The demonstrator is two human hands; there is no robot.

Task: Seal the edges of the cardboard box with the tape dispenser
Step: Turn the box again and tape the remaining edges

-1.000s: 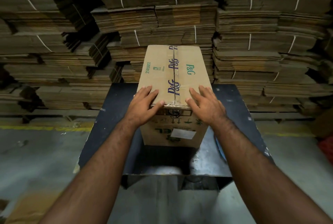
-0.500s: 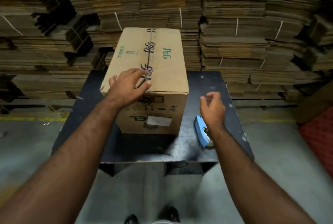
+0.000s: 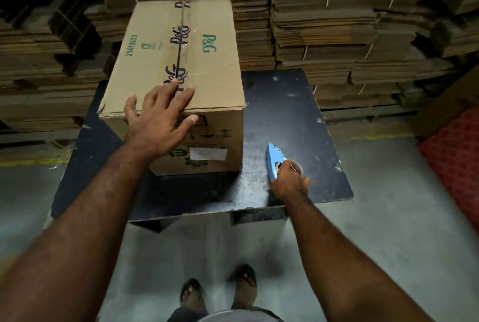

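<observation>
A brown cardboard box (image 3: 207, 75) printed with P&G logos stands on a dark table (image 3: 285, 114). Clear tape runs along its top centre seam. My left hand (image 3: 158, 119) lies flat with fingers spread on the box's near top edge. To the right of the box a blue tape dispenser (image 3: 273, 158) rests on the table. My right hand (image 3: 289, 181) is closed over its near end and the tape roll.
Bundled stacks of flattened cardboard (image 3: 337, 23) fill the whole background behind the table. A red mesh object (image 3: 456, 161) lies on the floor at the right. My feet (image 3: 220, 293) stand on the grey concrete floor before the table's near edge.
My right hand left the box's top, dropped to the table on the right and closed on the blue dispenser. My left hand stayed on the box. The view tilted downward.
</observation>
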